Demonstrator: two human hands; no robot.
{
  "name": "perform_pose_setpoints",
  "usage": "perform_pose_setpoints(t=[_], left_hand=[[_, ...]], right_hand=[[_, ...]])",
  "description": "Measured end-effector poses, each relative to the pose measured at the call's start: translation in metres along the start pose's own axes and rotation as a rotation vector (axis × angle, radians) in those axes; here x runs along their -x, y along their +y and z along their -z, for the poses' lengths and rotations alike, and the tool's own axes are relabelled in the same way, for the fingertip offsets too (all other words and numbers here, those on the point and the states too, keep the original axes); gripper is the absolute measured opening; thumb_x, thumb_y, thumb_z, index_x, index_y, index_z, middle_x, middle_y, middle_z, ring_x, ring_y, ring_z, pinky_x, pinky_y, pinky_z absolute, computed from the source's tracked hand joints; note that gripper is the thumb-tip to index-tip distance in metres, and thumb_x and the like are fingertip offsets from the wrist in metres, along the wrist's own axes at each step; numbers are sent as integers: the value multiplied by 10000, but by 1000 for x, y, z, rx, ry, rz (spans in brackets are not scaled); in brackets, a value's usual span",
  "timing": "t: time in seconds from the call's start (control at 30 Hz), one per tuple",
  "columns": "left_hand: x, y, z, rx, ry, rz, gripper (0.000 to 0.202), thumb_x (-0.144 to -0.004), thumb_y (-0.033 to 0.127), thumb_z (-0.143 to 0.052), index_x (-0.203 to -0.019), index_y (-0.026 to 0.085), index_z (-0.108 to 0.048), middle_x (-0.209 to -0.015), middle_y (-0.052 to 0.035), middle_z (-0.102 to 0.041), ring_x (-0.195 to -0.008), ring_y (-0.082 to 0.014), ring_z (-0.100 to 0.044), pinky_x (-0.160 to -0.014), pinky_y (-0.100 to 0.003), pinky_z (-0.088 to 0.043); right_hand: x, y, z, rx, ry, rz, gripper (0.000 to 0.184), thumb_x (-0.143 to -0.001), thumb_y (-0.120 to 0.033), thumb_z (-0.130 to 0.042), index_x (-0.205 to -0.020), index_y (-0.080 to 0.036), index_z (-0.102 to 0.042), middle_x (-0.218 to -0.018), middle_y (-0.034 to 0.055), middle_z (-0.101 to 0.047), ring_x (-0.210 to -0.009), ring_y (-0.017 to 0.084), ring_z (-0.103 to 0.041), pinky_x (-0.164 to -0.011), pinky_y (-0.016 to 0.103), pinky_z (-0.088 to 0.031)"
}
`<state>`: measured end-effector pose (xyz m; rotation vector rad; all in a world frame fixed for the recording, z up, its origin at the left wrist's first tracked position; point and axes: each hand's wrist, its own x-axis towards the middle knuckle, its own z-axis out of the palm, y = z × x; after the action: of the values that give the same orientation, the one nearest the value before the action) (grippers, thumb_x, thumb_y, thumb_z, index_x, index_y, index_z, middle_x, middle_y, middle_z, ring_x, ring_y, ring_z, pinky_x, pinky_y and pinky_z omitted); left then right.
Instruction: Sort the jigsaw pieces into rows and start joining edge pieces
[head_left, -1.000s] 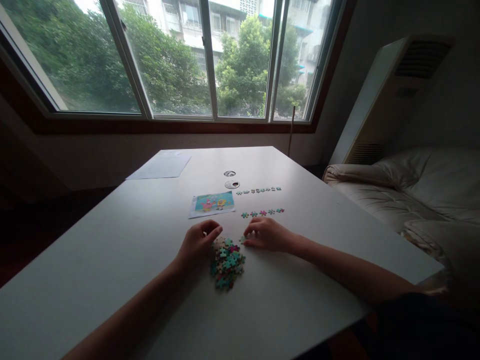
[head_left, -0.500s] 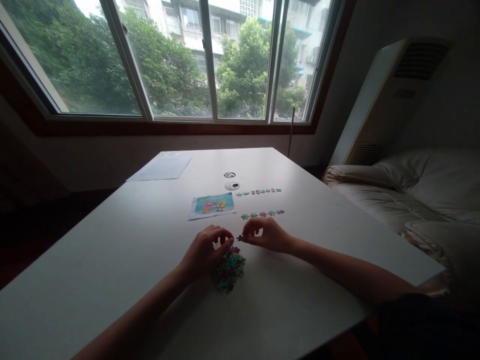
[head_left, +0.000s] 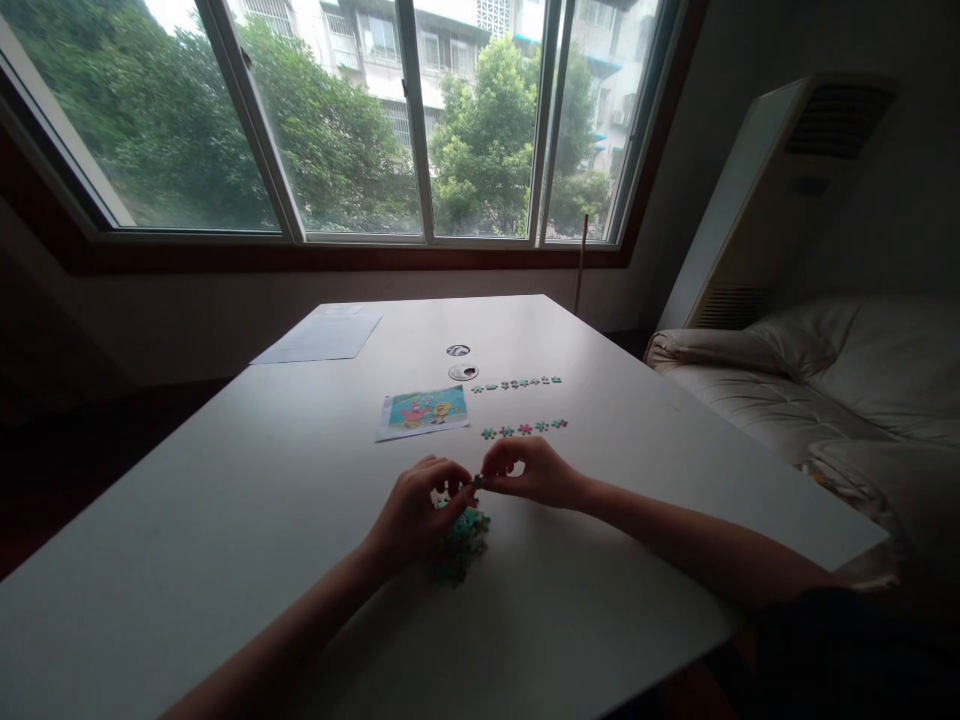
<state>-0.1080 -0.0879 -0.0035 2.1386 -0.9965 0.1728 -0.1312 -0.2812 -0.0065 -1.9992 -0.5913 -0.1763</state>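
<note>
Between the fingertips of both hands is a small dark jigsaw puzzle piece (head_left: 478, 481), held just above the table. My right hand (head_left: 536, 472) pinches it from the right with thumb and forefinger. From the left, my left hand (head_left: 421, 502) meets the same piece with its thumb and fingers closed on the edge. Below the hands lies a heap of loose puzzle pieces (head_left: 463, 545), mostly green and teal, partly covered by my left hand. Beyond the hands, a row of puzzle pieces (head_left: 525, 429) lies spaced out, with a second row (head_left: 517, 383) farther back.
A cartoon picture sheet (head_left: 424, 411) lies left of the rows on the white table (head_left: 225, 520). Two round cable-hole covers (head_left: 463, 373) sit behind it. Papers (head_left: 319, 335) rest at the far left corner. A pale sofa (head_left: 750, 375) stands to the right.
My left hand has moved slightly right and its fingers now touch the piece in my right hand. The right hand has shifted a little left.
</note>
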Motion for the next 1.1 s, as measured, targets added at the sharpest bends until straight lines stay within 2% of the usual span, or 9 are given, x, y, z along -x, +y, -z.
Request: perform_pose_setpoints(t=[0.13, 0.27, 0.37, 0.47, 0.87, 1.1], left_hand=[[-1, 0, -1, 48, 0, 33, 145, -762, 249, -521, -690, 151, -600, -617, -5, -553, -597, -122, -482, -547, -220, -367], [-3, -3, 0, 240, -7, 177, 202, -769, 312, -524, -692, 138, -594, -601, 4, -539, -547, -105, -444, -509, -208, -352], [-4, -5, 1, 401, -7, 264, 235, -759, 347, -541, -687, 127, -584, -596, 12, -519, -510, -87, -411, -468, -194, -327], [-4, -6, 0, 454, -8, 276, 239, -745, 354, -564, -682, 124, -587, -603, 14, -517, -519, -86, -413, -475, -192, -328], [-4, -4, 2, 424, -19, 255, 237, -749, 357, -562, -733, 126, -614, -643, -9, -569, -544, -103, -454, -493, -201, -358], [-4, -33, 2, 260, 120, 305, 268, -735, 394, -546, -691, 141, -621, -591, 12, -548, -496, -96, -434, -452, -189, -341]], right_hand=[[-1, -1, 1, 27, -5, 12, 197, -702, -320, -634, -779, -140, -612, -678, 22, -620, -608, 95, -557, -574, 217, -455], [-1, -1, 2, 97, 70, 46, 220, -721, -322, -621, -854, -147, -610, -730, 31, -638, -620, 94, -563, -584, 221, -465], [1, 2, 2, 204, 153, 121, 158, -755, -289, -589, -836, -156, -618, -729, 29, -636, -613, 90, -561, -584, 219, -464], [3, 4, 1, 277, 174, 211, 117, -775, -260, -565, -814, -166, -624, -730, 26, -628, -603, 84, -556, -581, 214, -463], [3, 5, 4, 465, 184, 376, 97, -804, -220, -527, -826, -183, -614, -753, 24, -634, -632, 95, -556, -631, 235, -458], [-5, 15, 36, 608, 363, 399, 112, -825, -233, -511, -827, -176, -608, -775, 32, -648, -661, 106, -566, -664, 256, -437]])
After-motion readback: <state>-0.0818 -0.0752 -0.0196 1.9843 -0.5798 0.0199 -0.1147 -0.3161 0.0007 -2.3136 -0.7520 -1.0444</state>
